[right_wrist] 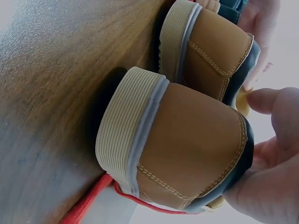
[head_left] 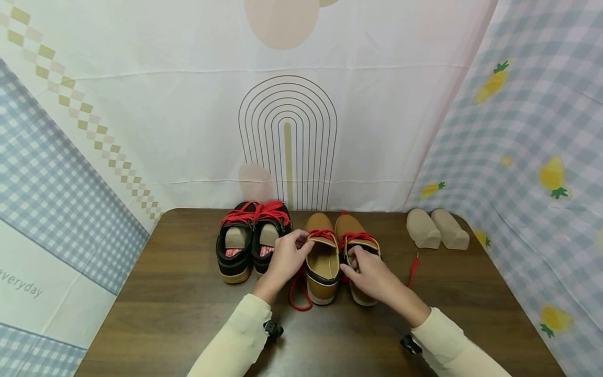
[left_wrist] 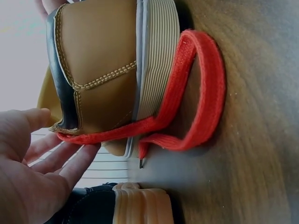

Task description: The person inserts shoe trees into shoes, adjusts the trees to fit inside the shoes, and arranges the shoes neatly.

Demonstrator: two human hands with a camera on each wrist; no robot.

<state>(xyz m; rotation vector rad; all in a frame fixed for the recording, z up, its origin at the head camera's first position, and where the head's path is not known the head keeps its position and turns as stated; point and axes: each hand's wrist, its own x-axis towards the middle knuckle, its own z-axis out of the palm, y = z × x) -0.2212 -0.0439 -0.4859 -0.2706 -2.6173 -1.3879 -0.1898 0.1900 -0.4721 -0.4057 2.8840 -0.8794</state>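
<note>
Two tan shoes with red laces stand side by side: the left tan shoe (head_left: pixel 322 285) and the right tan shoe (head_left: pixel 360 296). My left hand (head_left: pixel 287 256) pinches the upper edge of the left tan shoe (left_wrist: pixel 100 42) near its lace holes, thumb on the rim and fingers beside the red lace (left_wrist: pixel 210 88). At the right tan shoe (right_wrist: pixel 187 140), my right hand (head_left: pixel 374 275) has bent fingers at the opening and its thumb toward the gap between the shoes. Those fingertips are partly hidden.
Left of the tan pair stands a black pair (head_left: pixel 234 269) with red laces and beige inserts inside. Two beige shoe inserts (head_left: pixel 423 229) lie at the table's back right. A red lace end (head_left: pixel 413 268) lies right of the tan shoes. Patterned cloth (head_left: pixel 377 136) hangs behind the table (head_left: pixel 198 309).
</note>
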